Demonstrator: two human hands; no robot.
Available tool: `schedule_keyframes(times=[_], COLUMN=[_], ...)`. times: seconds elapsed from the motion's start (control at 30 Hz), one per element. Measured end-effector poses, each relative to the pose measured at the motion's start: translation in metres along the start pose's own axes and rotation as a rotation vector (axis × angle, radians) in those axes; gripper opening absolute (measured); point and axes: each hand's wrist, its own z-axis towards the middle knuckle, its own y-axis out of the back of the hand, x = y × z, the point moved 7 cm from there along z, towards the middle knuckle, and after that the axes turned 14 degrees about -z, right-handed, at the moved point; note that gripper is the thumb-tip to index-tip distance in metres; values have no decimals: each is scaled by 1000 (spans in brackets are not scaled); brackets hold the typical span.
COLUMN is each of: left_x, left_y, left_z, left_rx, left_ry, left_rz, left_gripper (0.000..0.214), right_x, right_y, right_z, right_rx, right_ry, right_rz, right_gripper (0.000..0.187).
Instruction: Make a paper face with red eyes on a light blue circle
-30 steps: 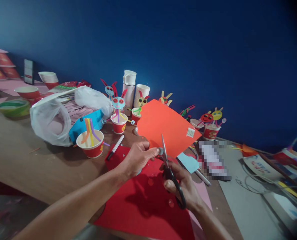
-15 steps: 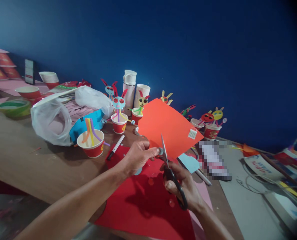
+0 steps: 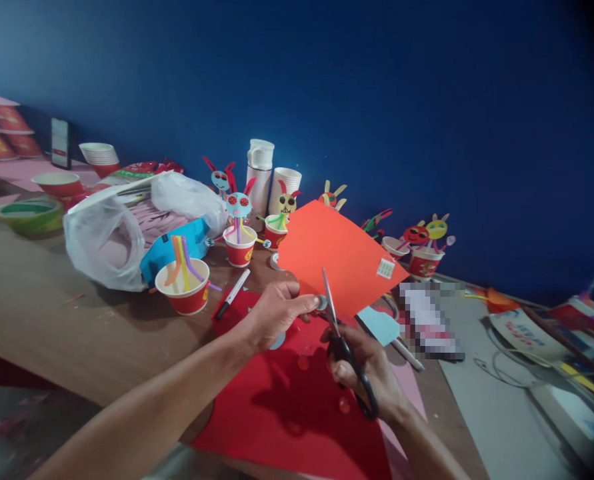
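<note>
Works over brown wooden table (image 3: 77, 327), above large red paper sheet (image 3: 287, 413) lying flat. Holds rectangular orange paper sheet (image 3: 337, 257) raised and tilted, lower edge pinched tight in left hand (image 3: 271, 313) grip. Keeps right hand (image 3: 371, 373) grip wrapped through black-handled steel scissors (image 3: 337, 337), blades up at that lower edge. Judged early stage: cut barely entered, nearly whole sheet uncut.

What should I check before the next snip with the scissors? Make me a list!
1. Left hand grips the orange paper: ok.
2. Right hand fingers through the scissors handles: ok.
3. Blades meet the paper's lower edge: ok.
4. Left thumb clear of the blades: cannot tell, it sits right beside them.
5. Marker and straw cup out of the way: ok.
</note>
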Motion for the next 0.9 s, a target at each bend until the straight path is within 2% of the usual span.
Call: schedule_keyframes(times=[0.53,0.9], left_x=[0,3], left_y=[4,4], left_z=[1,4], left_rx=[-11,64], left_ry=[37,78], left_rz=[7,-34], left_gripper=[22,17], right_x=[0,2], right_y=[2,1], right_z=[-1,-3], right_rx=[23,50], right_ry=[-49,-53], right_rz=[1,26], right_gripper=[46,43])
